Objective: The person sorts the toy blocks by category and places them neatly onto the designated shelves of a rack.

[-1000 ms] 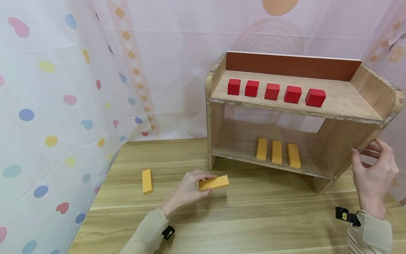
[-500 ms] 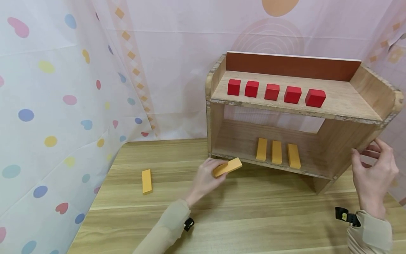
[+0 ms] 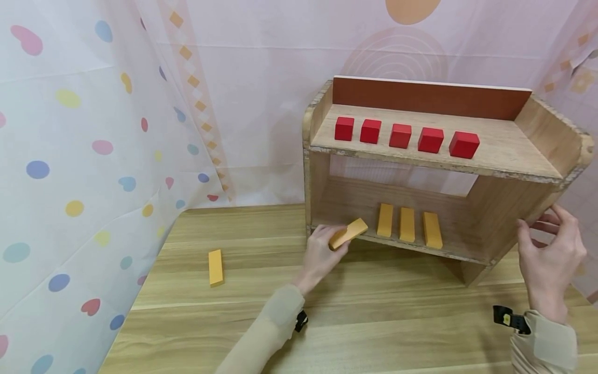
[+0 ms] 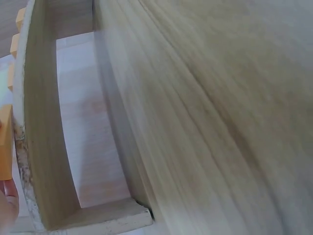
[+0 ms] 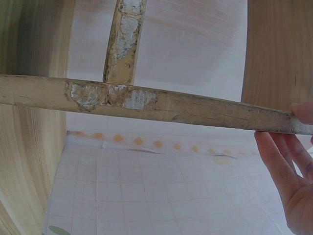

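Observation:
My left hand [image 3: 322, 254] grips a yellow rectangular block [image 3: 349, 232] at one end, in front of the lower shelf's left part. Its free end tilts up toward the shelf. In the left wrist view that block [image 4: 5, 142] is at the left edge, close to the board's front edge. On the lower shelf, 3 similar yellow blocks [image 3: 407, 224] lie side by side. My right hand [image 3: 553, 249] holds the right side panel of the wooden shelf [image 3: 500, 208]. The right wrist view has its thumb and fingers on opposite sides of the panel's edge [image 5: 195, 110].
Several red cubes [image 3: 400, 135] stand in a row on the top shelf. Another yellow block [image 3: 216, 268] lies on the wooden table [image 3: 397, 322] at the left. Patterned curtains [image 3: 261, 104] hang behind and to the left.
My left hand has carried the yellow block up and to the right, from over the table to the lower shelf's front edge. The right hand has stayed in place on the side panel.

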